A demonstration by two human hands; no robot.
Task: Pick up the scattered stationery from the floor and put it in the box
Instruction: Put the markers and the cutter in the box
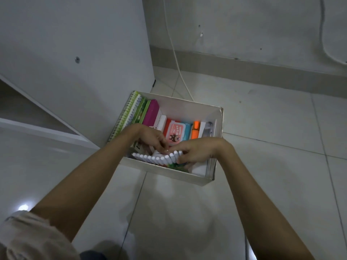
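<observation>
A white cardboard box [189, 178] stands on the tiled floor. Inside it are spiral notebooks [129, 111] along the left wall, a magenta case [151, 112], an orange-red pack with a cartoon cat [173, 133] and an orange marker [195, 130]. A row of white-capped pens [157, 157] lies over the box's near edge. My right hand [199, 150] grips the right end of that row. My left hand [152, 137] reaches into the box, its fingertips touching the pens from behind.
A white cabinet panel [75, 53] stands directly left of the box. A white cord [176, 59] runs down the wall to the floor behind the box. Grey floor tiles [272, 147] spread to the right and toward me.
</observation>
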